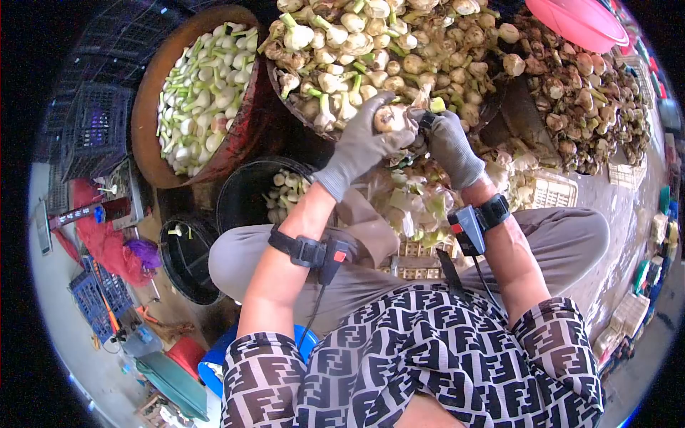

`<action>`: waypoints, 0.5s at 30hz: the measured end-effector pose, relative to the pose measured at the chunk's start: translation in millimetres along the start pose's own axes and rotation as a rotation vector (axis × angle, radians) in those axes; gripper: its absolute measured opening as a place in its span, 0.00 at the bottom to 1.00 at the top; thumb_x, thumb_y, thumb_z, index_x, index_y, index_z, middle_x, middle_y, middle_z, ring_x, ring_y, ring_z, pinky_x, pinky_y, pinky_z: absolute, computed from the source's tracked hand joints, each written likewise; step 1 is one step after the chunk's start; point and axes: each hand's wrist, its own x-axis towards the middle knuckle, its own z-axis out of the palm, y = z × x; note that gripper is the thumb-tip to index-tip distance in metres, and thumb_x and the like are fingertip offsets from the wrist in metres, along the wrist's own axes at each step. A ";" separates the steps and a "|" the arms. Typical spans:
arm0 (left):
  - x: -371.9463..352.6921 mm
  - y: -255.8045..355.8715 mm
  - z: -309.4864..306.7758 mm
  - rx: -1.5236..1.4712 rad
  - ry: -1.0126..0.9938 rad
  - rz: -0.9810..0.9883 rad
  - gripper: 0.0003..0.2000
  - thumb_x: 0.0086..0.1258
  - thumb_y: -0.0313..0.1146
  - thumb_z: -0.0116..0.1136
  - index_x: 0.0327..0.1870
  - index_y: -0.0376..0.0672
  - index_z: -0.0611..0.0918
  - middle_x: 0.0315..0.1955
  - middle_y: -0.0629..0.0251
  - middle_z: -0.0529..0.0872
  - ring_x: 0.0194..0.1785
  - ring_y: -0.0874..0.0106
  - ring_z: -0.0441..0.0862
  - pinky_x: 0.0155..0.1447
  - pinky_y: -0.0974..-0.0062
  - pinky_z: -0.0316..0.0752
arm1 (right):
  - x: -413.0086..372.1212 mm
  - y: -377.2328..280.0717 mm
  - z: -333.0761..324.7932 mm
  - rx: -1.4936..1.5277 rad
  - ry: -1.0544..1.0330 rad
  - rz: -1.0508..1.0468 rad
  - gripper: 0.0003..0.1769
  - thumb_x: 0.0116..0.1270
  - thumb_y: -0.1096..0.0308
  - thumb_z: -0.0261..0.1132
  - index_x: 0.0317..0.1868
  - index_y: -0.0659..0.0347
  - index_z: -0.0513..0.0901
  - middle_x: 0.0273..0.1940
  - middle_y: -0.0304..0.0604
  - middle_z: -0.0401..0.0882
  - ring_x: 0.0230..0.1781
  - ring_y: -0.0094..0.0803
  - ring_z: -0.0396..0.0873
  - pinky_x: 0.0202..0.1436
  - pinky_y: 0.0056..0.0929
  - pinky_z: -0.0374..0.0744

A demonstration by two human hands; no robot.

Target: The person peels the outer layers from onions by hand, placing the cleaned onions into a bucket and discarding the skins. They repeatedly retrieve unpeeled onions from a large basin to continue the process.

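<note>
My left hand (364,143), in a grey glove, is closed around a garlic bulb (390,120) with brownish skin. Close beside it, my right hand (453,146), also gloved, is closed on a small black tool (427,123) at the bulb's stem side. Just beyond both hands, a large round container is heaped with untrimmed garlic bulbs (399,57). Peeled skins and leaves (417,196) lie in a pile below my hands, between my legs.
At the left stands a rusty drum (146,143) of cleaned white bulbs. A black bucket (232,189) holds some bulbs; another black tub (182,264) is near my knee. More brown bulbs (585,100) and a pink basin (571,21) are at the right.
</note>
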 end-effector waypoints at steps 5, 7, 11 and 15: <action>2.1 -14.2 6.2 -0.250 0.023 -0.062 0.23 0.57 0.32 0.64 0.52 0.36 0.69 0.41 0.62 0.79 0.45 0.78 0.76 0.51 0.80 0.73 | 10.2 12.1 -1.4 0.027 0.092 -0.116 0.08 0.58 0.70 0.62 0.35 0.66 0.80 0.25 0.36 0.78 0.23 0.20 0.73 0.26 0.20 0.72; -1.0 -21.3 2.5 -0.445 -0.002 -0.100 0.20 0.61 0.35 0.60 0.51 0.37 0.70 0.41 0.63 0.79 0.44 0.78 0.77 0.50 0.80 0.73 | 15.8 19.1 -2.5 -0.063 0.128 -0.161 0.10 0.57 0.72 0.61 0.39 0.65 0.81 0.29 0.38 0.81 0.28 0.21 0.76 0.32 0.21 0.74; 4.7 -16.7 -1.1 -1.151 0.004 -0.552 0.17 0.62 0.48 0.55 0.44 0.45 0.74 0.30 0.67 0.80 0.28 0.74 0.79 0.26 0.77 0.76 | 10.5 7.9 -9.5 -0.643 0.163 -0.248 0.16 0.54 0.74 0.62 0.45 0.61 0.80 0.36 0.41 0.83 0.36 0.21 0.77 0.43 0.21 0.74; 7.1 -16.9 -6.3 -1.057 0.001 -0.587 0.20 0.62 0.52 0.53 0.48 0.48 0.73 0.32 0.67 0.81 0.28 0.73 0.80 0.25 0.76 0.77 | 28.5 27.9 -22.0 -0.341 -0.054 -0.208 0.20 0.56 0.74 0.62 0.52 0.58 0.76 0.40 0.42 0.81 0.38 0.22 0.76 0.45 0.21 0.74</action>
